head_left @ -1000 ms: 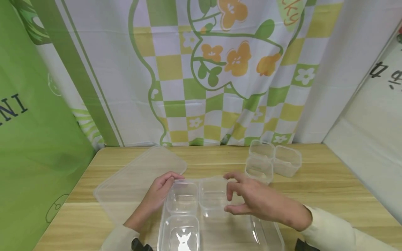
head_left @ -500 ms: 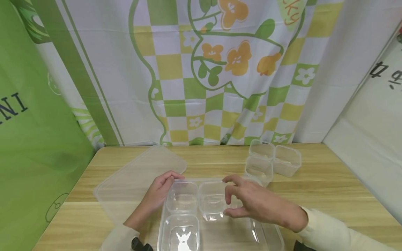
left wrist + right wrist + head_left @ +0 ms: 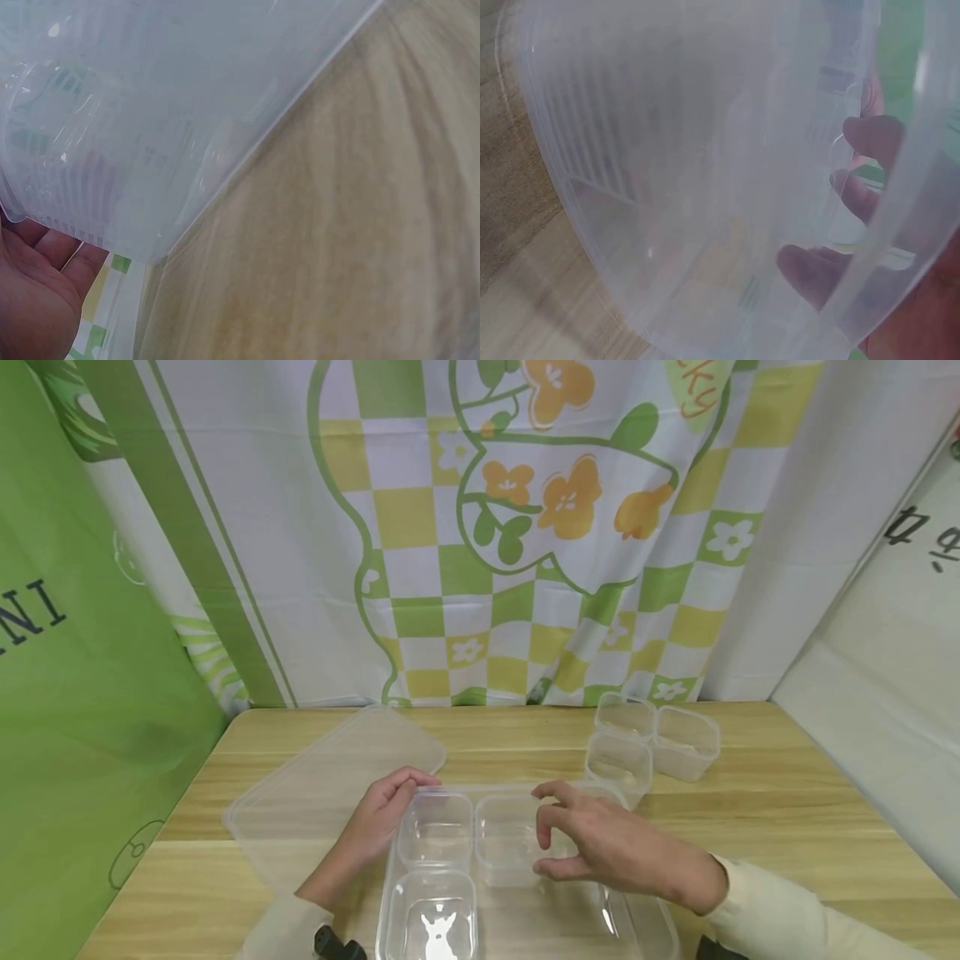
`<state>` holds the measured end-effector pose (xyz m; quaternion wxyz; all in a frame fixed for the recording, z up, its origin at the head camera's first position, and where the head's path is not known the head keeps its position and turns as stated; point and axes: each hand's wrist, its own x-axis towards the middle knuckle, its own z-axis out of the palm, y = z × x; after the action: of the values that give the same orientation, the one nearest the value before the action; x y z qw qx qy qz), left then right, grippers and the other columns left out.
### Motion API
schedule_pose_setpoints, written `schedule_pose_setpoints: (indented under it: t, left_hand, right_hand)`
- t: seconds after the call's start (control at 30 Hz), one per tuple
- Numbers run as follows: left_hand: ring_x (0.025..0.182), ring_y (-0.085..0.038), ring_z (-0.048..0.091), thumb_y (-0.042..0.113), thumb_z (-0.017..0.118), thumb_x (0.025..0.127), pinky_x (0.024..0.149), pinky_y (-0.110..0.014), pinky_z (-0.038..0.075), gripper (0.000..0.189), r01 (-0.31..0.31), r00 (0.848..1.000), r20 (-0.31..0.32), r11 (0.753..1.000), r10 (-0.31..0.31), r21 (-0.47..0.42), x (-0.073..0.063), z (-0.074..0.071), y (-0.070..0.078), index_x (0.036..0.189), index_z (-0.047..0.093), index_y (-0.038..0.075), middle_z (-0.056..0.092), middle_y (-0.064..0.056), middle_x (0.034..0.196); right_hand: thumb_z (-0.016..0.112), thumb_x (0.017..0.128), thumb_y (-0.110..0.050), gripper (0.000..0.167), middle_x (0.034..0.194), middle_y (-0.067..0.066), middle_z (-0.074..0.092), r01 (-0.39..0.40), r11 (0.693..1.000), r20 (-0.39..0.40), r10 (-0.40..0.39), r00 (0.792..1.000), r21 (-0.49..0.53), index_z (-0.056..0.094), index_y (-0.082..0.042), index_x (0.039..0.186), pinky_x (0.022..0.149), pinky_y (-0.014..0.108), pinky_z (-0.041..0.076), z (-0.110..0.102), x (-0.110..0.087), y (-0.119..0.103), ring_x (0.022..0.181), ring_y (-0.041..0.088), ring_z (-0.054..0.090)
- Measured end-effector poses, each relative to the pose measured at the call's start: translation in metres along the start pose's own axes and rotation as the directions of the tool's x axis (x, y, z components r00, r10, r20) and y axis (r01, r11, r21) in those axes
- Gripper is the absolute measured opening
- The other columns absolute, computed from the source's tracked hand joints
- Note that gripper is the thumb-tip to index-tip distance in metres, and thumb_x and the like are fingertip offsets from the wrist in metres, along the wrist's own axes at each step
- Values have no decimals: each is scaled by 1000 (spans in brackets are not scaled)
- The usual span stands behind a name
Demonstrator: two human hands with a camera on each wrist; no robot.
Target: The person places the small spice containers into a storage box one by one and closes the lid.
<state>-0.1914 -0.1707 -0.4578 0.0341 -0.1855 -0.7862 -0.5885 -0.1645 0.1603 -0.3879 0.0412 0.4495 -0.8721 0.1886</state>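
Observation:
In the head view a large clear plastic storage box (image 3: pixel 384 910) stands low in the middle of the table. My left hand (image 3: pixel 381 810) holds its far left corner; in the left wrist view the fingers (image 3: pixel 60 247) lie against the outer wall, tips hidden. Inside the box are two small clear containers on the left, a far one (image 3: pixel 437 835) and a near one (image 3: pixel 450 893). A third small container (image 3: pixel 506 860) is beside the far one, gripped by my right hand (image 3: pixel 607 847) with thumb and fingers apart across it. Its right part is covered by that hand.
Three more small clear containers, including a right-hand one (image 3: pixel 686 745), stand together beyond the box at the back right. A flat translucent lid (image 3: pixel 322 777) lies at the left of the wooden table (image 3: pixel 795 827). A patterned curtain (image 3: pixel 420 602) hangs behind.
My right hand has shifted slightly left, and the gripped container has settled a little lower and more level in the box. The left hand keeps its place.

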Motion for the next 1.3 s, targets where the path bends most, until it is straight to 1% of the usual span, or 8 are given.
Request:
schedule_pose_setpoints:
  t: [0.13, 0.37, 0.5, 0.7, 0.93, 1.13, 1.2, 1.3]
  left_hand:
    - [121, -27, 60, 8, 41, 111, 104, -38, 47, 30, 2, 1000, -1, 1000, -2, -3, 0, 0, 0, 113, 70, 2, 71, -9, 119]
    - [121, -27, 60, 8, 41, 110, 104, -36, 47, 30, 3, 1000, -4, 1000, -3, -7, 0, 0, 0, 112, 70, 2, 71, -8, 119]
    - [119, -25, 61, 8, 41, 110, 102, -37, 48, 30, -2, 1000, -8, 1000, 2, -4, 0, 0, -1, 112, 71, 2, 71, -8, 119]
    - [117, -25, 61, 8, 42, 110, 100, -35, 48, 30, 9, 1000, -22, 1000, -9, 5, 1, 1, 0, 111, 71, 4, 71, -7, 118]
    - [117, -25, 62, 6, 42, 109, 102, -37, 48, 29, 20, 999, -29, 1000, -20, 9, 0, 0, 3, 110, 71, 2, 72, -8, 116]
    - [118, -28, 61, 7, 42, 110, 102, -40, 48, 30, 23, 1000, -21, 1000, -23, 7, 0, 1, 3, 112, 70, -1, 71, -9, 118]
    - [119, -28, 61, 7, 42, 110, 103, -40, 47, 30, 21, 1000, -20, 1000, -21, 6, 0, 1, 2, 112, 70, -1, 71, -10, 119]
    - [121, -28, 60, 6, 42, 110, 104, -40, 47, 29, 19, 1000, -21, 1000, -19, 2, 0, 1, 2, 112, 70, 0, 71, -10, 120]
  right_hand:
    - [77, 93, -41, 23, 132, 7, 57, 5, 1000, -11, -5, 1000, -25, 60, -24, 91, 80, 42, 55, 1, 0, 0, 103, 25, 68]
    - [78, 91, -43, 24, 135, 8, 58, -23, 997, -8, 23, 1000, -73, 60, -28, 91, 84, 47, 54, 0, 2, -4, 112, 29, 64]
    - [77, 91, -43, 23, 136, 9, 57, -41, 997, 7, 42, 999, -70, 60, -27, 91, 90, 51, 52, -1, 2, -6, 118, 31, 61]
    - [76, 93, -43, 23, 136, 9, 56, -39, 996, 6, 40, 999, -79, 63, -25, 99, 93, 53, 51, 0, 1, -6, 119, 30, 60]
    - [79, 89, -44, 32, 133, 8, 56, 17, 993, -30, -21, 999, -115, 63, -22, 106, 93, 51, 52, 1, 1, -2, 120, 29, 58]
    - [81, 83, -44, 41, 128, 5, 54, 67, 987, -34, -73, 997, -148, 61, -21, 110, 91, 48, 50, -1, 5, 0, 113, 29, 56]
    - [81, 83, -45, 42, 127, 4, 54, 69, 986, -24, -73, 997, -149, 61, -21, 111, 91, 48, 50, -2, 5, 0, 113, 29, 56]
    - [81, 83, -46, 43, 129, 4, 54, 43, 990, -4, -44, 999, -134, 61, -21, 112, 93, 49, 50, -5, 6, 0, 115, 28, 56]
